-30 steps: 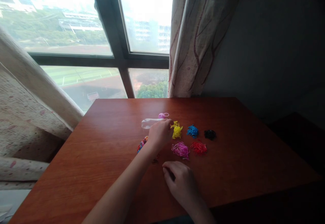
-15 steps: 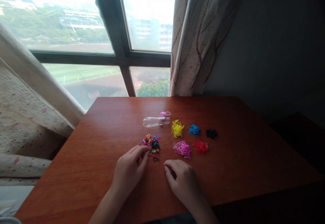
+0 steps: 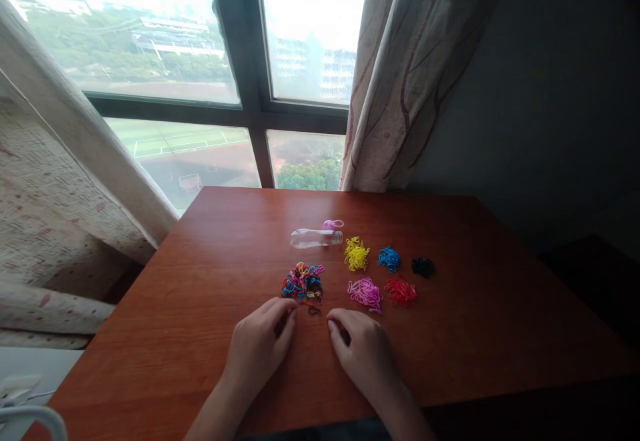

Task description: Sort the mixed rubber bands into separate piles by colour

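My left hand [image 3: 260, 348] rests palm down on the wooden table [image 3: 200, 281], fingers loosely bent, with nothing visible in them. Its fingertips lie just short of a mixed-colour pile of small rubber bands [image 3: 303, 283]. A single dark band [image 3: 314, 310] lies between my two hands. My right hand [image 3: 363, 354] rests beside it with the fingers curled under, and what they hold, if anything, is hidden. Beyond it lie the sorted piles: pink [image 3: 365, 292], red [image 3: 400, 291], yellow [image 3: 357, 254], blue [image 3: 389, 258] and black [image 3: 423, 266].
A clear small bottle [image 3: 316, 238] lies on its side behind the piles, with its pink cap [image 3: 333, 224] next to it. Behind the table are a window [image 3: 190, 61] and patterned curtains [image 3: 400, 74]. A dark wall stands at the right.
My left hand has come back from the yellow pile and the bottle to the near side of the mixed pile. The right hand has stayed put. The view has shifted slightly.
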Available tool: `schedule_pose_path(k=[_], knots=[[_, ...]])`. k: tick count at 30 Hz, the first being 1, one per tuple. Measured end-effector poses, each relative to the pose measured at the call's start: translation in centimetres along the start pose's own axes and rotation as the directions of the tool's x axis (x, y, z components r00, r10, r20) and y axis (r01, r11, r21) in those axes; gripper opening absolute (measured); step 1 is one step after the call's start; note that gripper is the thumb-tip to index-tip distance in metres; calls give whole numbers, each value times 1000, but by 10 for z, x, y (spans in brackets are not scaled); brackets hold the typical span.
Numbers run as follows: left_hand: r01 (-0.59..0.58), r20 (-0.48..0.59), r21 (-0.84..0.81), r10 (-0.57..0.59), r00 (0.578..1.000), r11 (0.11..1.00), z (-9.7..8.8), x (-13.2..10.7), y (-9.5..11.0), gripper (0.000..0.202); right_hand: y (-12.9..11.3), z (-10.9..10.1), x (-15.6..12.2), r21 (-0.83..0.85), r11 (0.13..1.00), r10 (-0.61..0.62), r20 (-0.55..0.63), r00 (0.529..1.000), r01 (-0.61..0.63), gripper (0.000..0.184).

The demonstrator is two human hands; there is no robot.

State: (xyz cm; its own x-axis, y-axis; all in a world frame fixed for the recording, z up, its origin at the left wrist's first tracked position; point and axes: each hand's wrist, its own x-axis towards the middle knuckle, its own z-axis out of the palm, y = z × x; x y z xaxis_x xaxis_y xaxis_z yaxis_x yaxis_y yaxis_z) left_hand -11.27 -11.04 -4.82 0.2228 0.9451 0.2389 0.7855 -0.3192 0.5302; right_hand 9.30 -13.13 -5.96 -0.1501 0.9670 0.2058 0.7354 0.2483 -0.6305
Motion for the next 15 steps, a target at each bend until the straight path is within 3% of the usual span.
schedule_pose_path(k=[9,15], knots=[[9,29,21,-10,1000,1000,1,1,0,17,-4,8,13,-39,999,-15,-15,1000,15,17],[25,53,33,-27,998,999,0,2,1,17,-9,12,24,-136,988,69,-64,996,-78,7]])
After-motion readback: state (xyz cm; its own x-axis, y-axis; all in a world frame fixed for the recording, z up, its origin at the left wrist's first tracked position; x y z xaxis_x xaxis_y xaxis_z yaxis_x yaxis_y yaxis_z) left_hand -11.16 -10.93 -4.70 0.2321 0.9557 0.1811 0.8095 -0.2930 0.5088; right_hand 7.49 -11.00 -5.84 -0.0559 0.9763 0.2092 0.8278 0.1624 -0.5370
